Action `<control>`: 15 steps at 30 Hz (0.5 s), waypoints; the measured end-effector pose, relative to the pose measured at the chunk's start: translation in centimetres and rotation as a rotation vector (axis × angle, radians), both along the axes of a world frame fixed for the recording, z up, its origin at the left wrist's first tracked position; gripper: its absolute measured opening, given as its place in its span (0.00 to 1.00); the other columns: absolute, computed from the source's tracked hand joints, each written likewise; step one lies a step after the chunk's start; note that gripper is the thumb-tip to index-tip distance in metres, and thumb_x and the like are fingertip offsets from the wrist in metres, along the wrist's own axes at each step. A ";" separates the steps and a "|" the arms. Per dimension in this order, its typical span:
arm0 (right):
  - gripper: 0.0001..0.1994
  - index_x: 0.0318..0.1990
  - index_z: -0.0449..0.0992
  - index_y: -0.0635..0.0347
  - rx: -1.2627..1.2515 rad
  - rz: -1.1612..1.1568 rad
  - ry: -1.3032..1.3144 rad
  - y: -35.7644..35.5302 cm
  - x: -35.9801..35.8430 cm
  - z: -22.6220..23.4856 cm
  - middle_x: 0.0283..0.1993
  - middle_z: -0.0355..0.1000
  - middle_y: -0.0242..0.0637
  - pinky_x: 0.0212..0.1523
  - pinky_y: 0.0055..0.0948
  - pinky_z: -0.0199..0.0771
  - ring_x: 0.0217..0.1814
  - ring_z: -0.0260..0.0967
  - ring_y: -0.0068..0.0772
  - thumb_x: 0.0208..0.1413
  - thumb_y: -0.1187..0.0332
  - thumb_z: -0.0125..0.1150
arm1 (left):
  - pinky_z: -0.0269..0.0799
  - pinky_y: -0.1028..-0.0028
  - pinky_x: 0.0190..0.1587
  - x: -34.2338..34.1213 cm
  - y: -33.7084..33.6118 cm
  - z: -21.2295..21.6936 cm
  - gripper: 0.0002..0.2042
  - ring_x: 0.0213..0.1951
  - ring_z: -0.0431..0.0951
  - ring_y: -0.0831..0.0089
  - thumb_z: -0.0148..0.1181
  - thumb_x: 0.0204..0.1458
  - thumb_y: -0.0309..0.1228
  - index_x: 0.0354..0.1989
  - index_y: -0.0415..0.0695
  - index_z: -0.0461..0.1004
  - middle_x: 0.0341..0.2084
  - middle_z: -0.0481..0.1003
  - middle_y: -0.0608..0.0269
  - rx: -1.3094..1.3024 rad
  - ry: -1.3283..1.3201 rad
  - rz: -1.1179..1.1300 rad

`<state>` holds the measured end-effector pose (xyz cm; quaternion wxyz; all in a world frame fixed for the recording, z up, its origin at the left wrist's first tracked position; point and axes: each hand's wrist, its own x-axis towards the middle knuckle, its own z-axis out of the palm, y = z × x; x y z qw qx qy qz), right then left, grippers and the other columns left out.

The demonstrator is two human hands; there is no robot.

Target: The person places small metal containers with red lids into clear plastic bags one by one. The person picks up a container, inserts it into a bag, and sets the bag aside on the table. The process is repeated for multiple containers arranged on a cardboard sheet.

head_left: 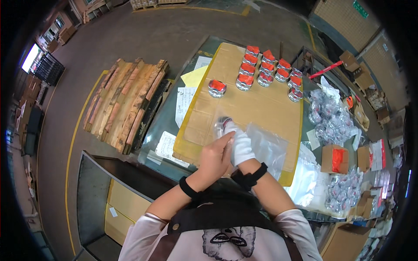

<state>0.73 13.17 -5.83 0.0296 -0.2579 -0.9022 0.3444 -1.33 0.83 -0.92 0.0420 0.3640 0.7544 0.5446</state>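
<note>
My right hand (242, 148), in a white glove, is closed around a round metal part (225, 120) with a dark and red top. A clear plastic bag (218, 126) surrounds the part, its edges smeared by motion. Bare and pressed against the glove, my left hand (214, 159) pinches at the near end of the bag; its fingertips are partly hidden. Both hands are above the near half of a flat cardboard sheet (209, 117). Another clear bag (266, 145) lies on the sheet beside the glove. Farther off, several silver round parts with red tops (244, 81) stand in rows.
Right of the cardboard lie heaps of bagged metal parts (333, 115), a stack of clear bags (305, 174) and a small carton with red contents (335, 160). Papers (185, 102) lie along the table's left side. A wooden pallet (124, 102) and a metal-framed bin (93, 182) stand left.
</note>
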 end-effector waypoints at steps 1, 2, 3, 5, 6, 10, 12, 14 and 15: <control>0.09 0.40 0.73 0.59 -0.039 0.008 0.089 0.1 0.3 -1.1 0.36 0.76 0.50 0.36 0.46 0.75 0.40 0.75 0.55 0.55 0.65 0.53 | 0.71 0.68 0.28 -0.2 0.2 -0.2 0.10 0.24 0.78 0.58 0.56 0.58 0.26 0.46 0.38 0.76 0.24 0.76 0.46 0.022 -0.071 0.008; 0.10 0.41 0.73 0.59 -0.081 0.015 0.172 -0.2 0.5 -1.0 0.36 0.76 0.50 0.37 0.46 0.75 0.40 0.75 0.56 0.56 0.65 0.53 | 0.69 0.71 0.26 -0.5 0.2 -0.9 0.10 0.23 0.75 0.65 0.55 0.59 0.27 0.47 0.38 0.76 0.22 0.75 0.53 0.030 -0.159 -0.007; 0.12 0.43 0.75 0.58 -0.077 0.062 -0.016 0.1 0.0 -0.7 0.38 0.76 0.50 0.40 0.46 0.73 0.42 0.74 0.57 0.58 0.63 0.52 | 0.67 0.75 0.25 -0.9 0.0 -1.6 0.10 0.21 0.72 0.73 0.53 0.61 0.27 0.47 0.38 0.76 0.21 0.73 0.60 0.037 -0.247 -0.023; 0.13 0.45 0.75 0.58 -0.082 0.032 0.028 -0.5 0.8 1.2 0.39 0.76 0.51 0.43 0.45 0.73 0.44 0.73 0.56 0.57 0.61 0.55 | 0.65 0.79 0.24 -2.1 -0.5 -2.0 0.11 0.21 0.69 0.81 0.51 0.63 0.29 0.48 0.39 0.76 0.20 0.72 0.69 0.079 -0.512 0.027; 0.14 0.46 0.75 0.58 -0.086 0.025 0.055 -1.0 1.1 2.8 0.40 0.76 0.52 0.44 0.45 0.73 0.45 0.73 0.55 0.57 0.61 0.57 | 0.66 0.80 0.25 -3.1 -1.0 -1.9 0.11 0.21 0.69 0.81 0.50 0.63 0.30 0.48 0.39 0.76 0.21 0.71 0.70 0.115 -0.684 0.105; 0.24 0.51 0.73 0.58 0.207 0.048 0.207 -1.2 4.1 7.0 0.42 0.75 0.53 0.48 0.42 0.73 0.45 0.74 0.51 0.49 0.56 0.67 | 0.71 0.79 0.33 -7.9 -3.9 -3.4 0.13 0.27 0.73 0.80 0.49 0.63 0.31 0.49 0.40 0.75 0.27 0.73 0.70 0.408 -1.127 0.102; 0.26 0.51 0.73 0.62 0.349 -0.009 0.199 -1.7 4.2 4.7 0.36 0.75 0.50 0.44 0.39 0.75 0.40 0.75 0.47 0.46 0.58 0.70 | 0.69 0.76 0.35 -7.0 -4.2 -2.8 0.13 0.32 0.74 0.75 0.52 0.62 0.31 0.50 0.40 0.76 0.32 0.73 0.64 0.386 -1.080 -0.009; 0.25 0.47 0.74 0.67 0.141 -0.078 0.074 -2.3 3.9 1.5 0.34 0.75 0.48 0.41 0.32 0.76 0.38 0.76 0.39 0.43 0.60 0.73 | 0.68 0.71 0.38 -5.9 -4.5 -3.1 0.14 0.37 0.74 0.69 0.54 0.60 0.31 0.51 0.41 0.76 0.38 0.72 0.59 0.181 -0.680 -0.098; 0.22 0.45 0.74 0.67 -0.140 -0.161 0.024 -2.6 3.2 0.6 0.35 0.75 0.47 0.41 0.30 0.76 0.39 0.76 0.37 0.45 0.63 0.72 | 0.67 0.69 0.40 -5.2 -4.7 -4.0 0.14 0.40 0.73 0.66 0.54 0.59 0.31 0.51 0.42 0.76 0.40 0.71 0.57 0.002 -0.305 -0.123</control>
